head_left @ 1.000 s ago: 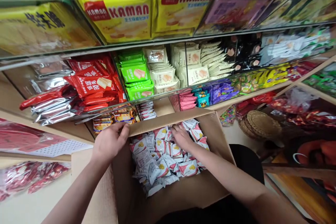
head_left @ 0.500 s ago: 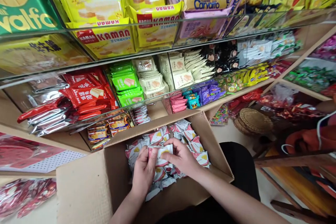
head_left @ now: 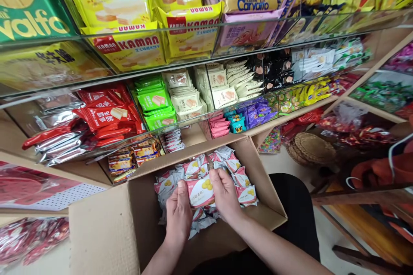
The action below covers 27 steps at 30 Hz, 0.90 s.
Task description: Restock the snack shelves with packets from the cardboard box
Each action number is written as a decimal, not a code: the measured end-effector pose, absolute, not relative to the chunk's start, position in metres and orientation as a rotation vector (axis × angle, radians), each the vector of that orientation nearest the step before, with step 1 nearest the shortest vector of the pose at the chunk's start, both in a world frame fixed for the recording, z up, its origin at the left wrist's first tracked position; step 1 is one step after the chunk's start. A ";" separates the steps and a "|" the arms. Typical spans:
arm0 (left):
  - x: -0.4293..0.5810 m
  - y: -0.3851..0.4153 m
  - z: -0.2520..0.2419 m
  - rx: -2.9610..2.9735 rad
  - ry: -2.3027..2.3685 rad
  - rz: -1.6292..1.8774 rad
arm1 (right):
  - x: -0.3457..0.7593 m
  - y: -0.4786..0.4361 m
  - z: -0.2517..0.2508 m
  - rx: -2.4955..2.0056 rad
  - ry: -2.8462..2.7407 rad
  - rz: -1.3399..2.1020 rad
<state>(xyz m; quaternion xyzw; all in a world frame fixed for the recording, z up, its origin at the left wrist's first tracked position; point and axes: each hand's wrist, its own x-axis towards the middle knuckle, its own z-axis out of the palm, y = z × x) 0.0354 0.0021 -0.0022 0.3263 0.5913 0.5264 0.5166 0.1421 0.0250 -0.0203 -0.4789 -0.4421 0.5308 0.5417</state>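
Note:
An open cardboard box [head_left: 106, 227] sits before me, filled with several small white-and-pink snack packets [head_left: 240, 178]. Over the box, my left hand [head_left: 179, 215] and my right hand [head_left: 224, 193] hold a small stack of these packets [head_left: 200, 191] between them, one hand at each end. The top packet faces up and shows a yellow picture. Both hands have their fingers curled round the stack's ends.
Glass-fronted shelves [head_left: 193, 30] rise behind the box, stocked with yellow wafer bags [head_left: 129, 47], red packets [head_left: 106, 116], green packets [head_left: 155, 99] and cream packets [head_left: 222, 90]. A woven basket [head_left: 309, 148] sits at right. Red goods [head_left: 29, 236] lie at lower left.
My left hand left the box flap and joined the right inside the box. Together they gathered packets into a stack, now turned face up between them.

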 end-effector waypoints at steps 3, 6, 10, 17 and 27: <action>0.025 0.003 0.001 1.064 1.521 1.294 | 0.153 0.023 -0.010 -0.952 -1.285 1.413; 0.012 0.006 0.010 1.466 1.568 1.253 | 0.165 0.027 0.006 -0.833 -1.571 1.550; -0.022 0.021 0.033 2.070 1.661 1.143 | 0.177 0.056 0.026 -0.949 -1.872 1.038; -0.098 0.070 0.041 2.282 2.198 0.460 | 0.165 0.152 0.032 -1.310 -2.295 0.489; -0.095 0.066 0.029 2.078 2.262 0.346 | 0.094 0.239 -0.024 -2.071 -2.397 0.739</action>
